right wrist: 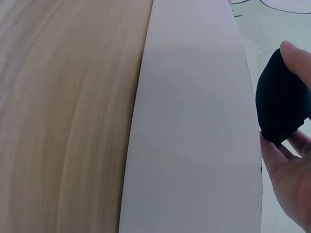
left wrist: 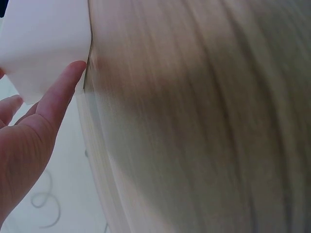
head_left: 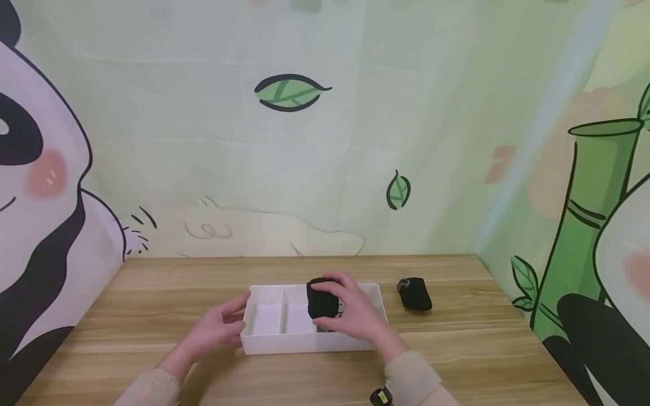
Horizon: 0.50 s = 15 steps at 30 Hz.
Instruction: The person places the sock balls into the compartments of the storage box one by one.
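A white divided box (head_left: 279, 344) sits on the table, with a divider between its left and middle compartments. My left hand (head_left: 217, 326) touches the box's left end, its fingers fairly straight along the wall in the left wrist view. Over the box, my right hand (head_left: 354, 310) grips a folded black cloth bundle (head_left: 322, 299) between thumb and fingers. The right wrist view shows this bundle (right wrist: 279, 99) above the box's rim. Something dark and patterned shows beneath the right hand, mostly hidden. I cannot tell what it is.
A second folded black cloth bundle (head_left: 416, 294), with a grey patterned corner, lies on the wooden table (head_left: 457, 349) right of the box. Behind the table stands a printed backdrop (head_left: 203, 141) with leaves, pandas and bamboo. A small black device (head_left: 381, 396) is by the right sleeve.
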Tool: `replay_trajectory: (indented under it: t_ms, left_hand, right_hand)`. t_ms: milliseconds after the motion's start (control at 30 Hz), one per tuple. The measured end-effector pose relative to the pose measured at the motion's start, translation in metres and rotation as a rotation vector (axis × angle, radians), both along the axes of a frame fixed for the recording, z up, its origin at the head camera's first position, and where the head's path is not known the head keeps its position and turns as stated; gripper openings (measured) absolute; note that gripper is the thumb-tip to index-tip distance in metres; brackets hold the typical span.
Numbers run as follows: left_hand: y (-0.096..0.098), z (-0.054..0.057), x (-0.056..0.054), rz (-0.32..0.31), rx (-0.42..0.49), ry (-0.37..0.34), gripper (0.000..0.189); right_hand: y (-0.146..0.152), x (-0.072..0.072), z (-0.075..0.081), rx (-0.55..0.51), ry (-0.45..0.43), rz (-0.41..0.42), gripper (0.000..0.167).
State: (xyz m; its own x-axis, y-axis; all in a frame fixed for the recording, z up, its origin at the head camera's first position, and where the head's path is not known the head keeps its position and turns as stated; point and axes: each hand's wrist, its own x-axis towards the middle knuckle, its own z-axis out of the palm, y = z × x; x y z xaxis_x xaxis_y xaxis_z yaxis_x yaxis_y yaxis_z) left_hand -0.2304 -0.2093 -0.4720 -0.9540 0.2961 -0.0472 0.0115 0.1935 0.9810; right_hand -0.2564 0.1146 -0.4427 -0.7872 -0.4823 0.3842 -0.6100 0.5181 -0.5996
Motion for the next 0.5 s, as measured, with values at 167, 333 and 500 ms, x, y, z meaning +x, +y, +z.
replay_trajectory:
  t_ms: [167, 333, 500]
  left_hand:
    - [0.0, -0.001, 0.0, -0.016, 0.02, -0.001, 0.071]
    - [0.0, -0.001, 0.0, -0.033, 0.027, 0.005, 0.072]
    - [0.0, -0.001, 0.001, -0.032, 0.031, 0.008, 0.071]
  right_hand:
    - [-0.01, 0.001, 0.0, 0.01, -0.009, -0.003, 0.058]
    - [-0.021, 0.0, -0.005, 0.009, 0.019, -0.01, 0.058]
    - [-0.029, -0.001, -0.007, 0.037, 0.012, -0.023, 0.058]
